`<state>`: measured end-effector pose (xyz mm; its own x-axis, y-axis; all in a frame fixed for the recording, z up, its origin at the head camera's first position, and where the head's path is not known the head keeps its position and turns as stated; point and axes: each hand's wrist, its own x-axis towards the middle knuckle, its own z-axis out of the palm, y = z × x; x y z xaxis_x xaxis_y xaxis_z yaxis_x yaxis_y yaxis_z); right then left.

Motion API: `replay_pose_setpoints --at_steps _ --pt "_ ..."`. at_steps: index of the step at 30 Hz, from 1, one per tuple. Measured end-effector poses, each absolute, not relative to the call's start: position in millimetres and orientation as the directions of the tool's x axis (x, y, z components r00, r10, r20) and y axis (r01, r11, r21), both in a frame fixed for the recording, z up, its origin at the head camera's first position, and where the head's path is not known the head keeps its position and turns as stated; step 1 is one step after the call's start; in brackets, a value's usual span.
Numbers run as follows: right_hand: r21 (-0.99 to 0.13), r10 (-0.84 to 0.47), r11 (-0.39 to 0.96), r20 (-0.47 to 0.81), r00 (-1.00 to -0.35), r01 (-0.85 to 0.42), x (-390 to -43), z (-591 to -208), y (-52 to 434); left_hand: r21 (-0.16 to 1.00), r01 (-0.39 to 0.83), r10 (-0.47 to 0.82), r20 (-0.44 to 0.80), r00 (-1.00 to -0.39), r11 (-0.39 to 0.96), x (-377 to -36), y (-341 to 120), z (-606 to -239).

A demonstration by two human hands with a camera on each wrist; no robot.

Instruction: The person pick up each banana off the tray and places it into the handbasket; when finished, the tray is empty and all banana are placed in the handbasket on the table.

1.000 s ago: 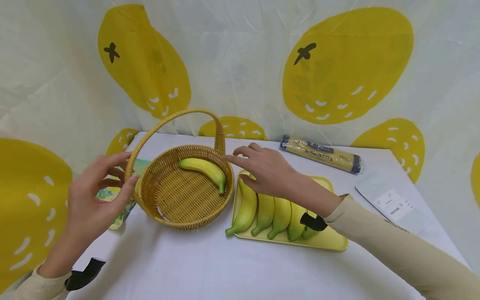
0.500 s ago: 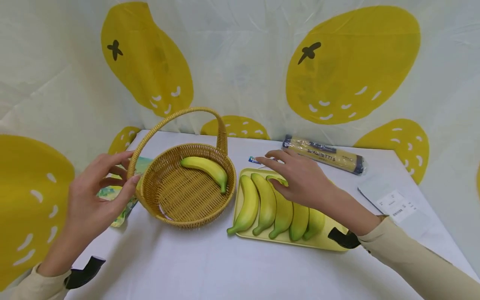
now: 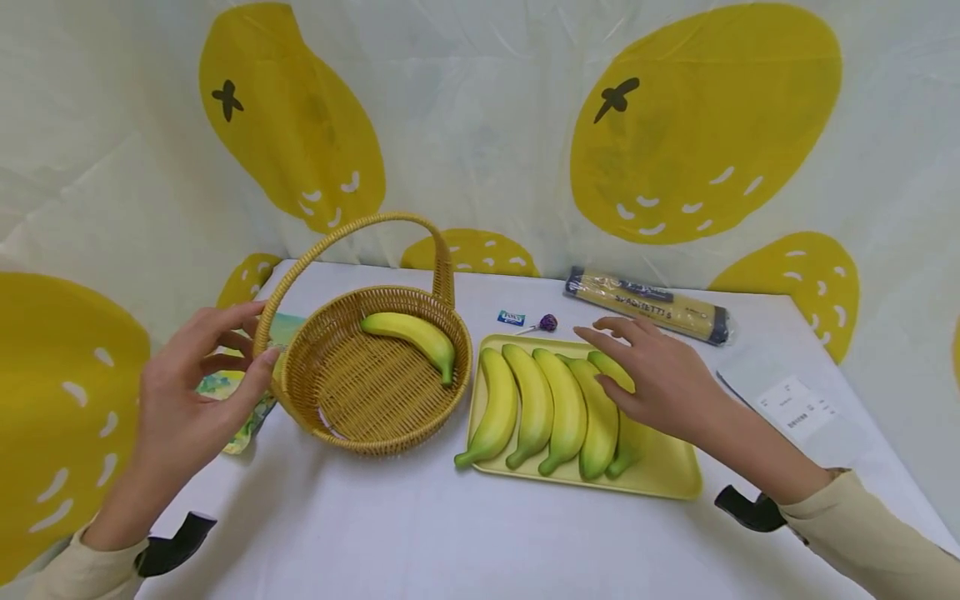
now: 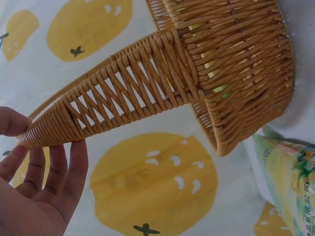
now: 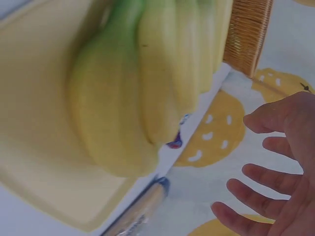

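Note:
My left hand point(image 3: 198, 379) pinches the side of the tall arched handle of a wicker basket point(image 3: 375, 446), thumb on one side and fingers on the other. The left wrist view shows the woven handle point(image 4: 133, 93) between them. One banana point(image 3: 412, 335) lies inside the basket against its far right wall. Right of the basket, a pale yellow tray point(image 3: 678, 471) carries several bananas point(image 3: 566, 408) side by side, stems toward me. Over the tray's right part hovers my right hand point(image 3: 667, 379), fingers spread and holding nothing; it partly hides the rightmost banana. The right wrist view shows its fingers point(image 5: 270, 179) apart.
Behind the tray lie a lollipop point(image 3: 548, 322), a small blue wrapped item point(image 3: 512, 317) and a spaghetti packet point(image 3: 648, 304). A pale labelled packet point(image 3: 795, 408) lies at the right. A green printed pouch point(image 3: 240, 437) sits left of the basket, partly hidden by it.
My right hand has moved right, from beside the basket's rim across the bananas, uncovering the lollipop and small blue item. My left hand stays on the handle.

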<state>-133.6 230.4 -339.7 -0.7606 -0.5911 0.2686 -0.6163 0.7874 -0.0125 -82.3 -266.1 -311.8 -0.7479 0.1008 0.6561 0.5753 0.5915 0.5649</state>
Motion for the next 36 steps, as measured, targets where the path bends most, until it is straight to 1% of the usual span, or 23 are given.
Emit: replay_pose_setpoints --at_steps 5,9,18,26,36 --pt "-0.052 -0.533 0.83 0.22 -0.817 -0.556 -128 -350 241 0.571 0.555 0.094 0.641 -0.761 0.605 -82 -267 -312" --pt "-0.064 -0.5 0.851 0.2 -0.842 -0.521 -126 -357 248 0.571 0.558 0.086 0.648 -0.756 0.603 -81 -266 -312" --pt "-0.092 -0.438 0.882 0.205 -0.875 -0.462 -116 -375 258 0.575 0.563 0.085 0.651 -0.754 0.594 -79 -266 -314" --pt "-0.115 -0.42 0.888 0.186 -0.888 -0.444 -110 -392 260 0.583 0.594 0.066 0.681 -0.73 0.555 -82 -264 -319" --pt "-0.17 -0.376 0.903 0.138 -0.916 -0.395 -108 -396 257 0.578 0.56 0.077 0.652 -0.755 0.594 -81 -266 -320"
